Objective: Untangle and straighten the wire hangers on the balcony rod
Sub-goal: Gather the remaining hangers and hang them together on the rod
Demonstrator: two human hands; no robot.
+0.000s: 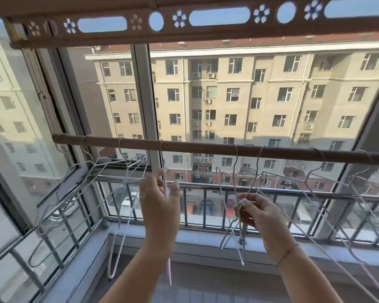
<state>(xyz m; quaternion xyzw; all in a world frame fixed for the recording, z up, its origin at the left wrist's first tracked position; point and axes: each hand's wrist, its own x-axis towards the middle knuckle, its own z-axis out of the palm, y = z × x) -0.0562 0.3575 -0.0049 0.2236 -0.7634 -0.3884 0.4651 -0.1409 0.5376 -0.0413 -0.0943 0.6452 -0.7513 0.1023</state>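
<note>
A brown rod (pixel 206 147) ran across the balcony window, and the wire hangers hung along it by their hooks. Near the rod's left end a bunch (pixel 138 160) of them leaned into each other, swung sideways with their corners meeting. At the rod's middle one pale pink hanger (pixel 167 190) hung edge-on and straight. Right of middle was the tangle (pixel 262 177), where several frames crossed through one another. More hangers (pixel 313 171) sat askew towards the right end.

All were thin, pale, bare wire. Most were long narrow loops pulled out of the usual triangle, with kinked necks.

The left grip (pixel 160 200) was spread, thumb and fingers straight on either side of the pink hanger. Whether it touched the wire could not be told. The right grip (pixel 260 217) pinched wires of the tangle between thumb and fingertips, just below where the frames crossed.

Such wire should have been very light and springy. It would probably bend under a firm pull and keep the bend, and it would slip through a loose pinch. Frames likely snagged at hooks and twisted necks, so tugging risked tightening the knot or dragging neighbours along the rod. The safer hold seemed to be near a neck or a shoulder bend. One frame could be steadied there while the other was threaded out, then squared by its shoulders.
</note>
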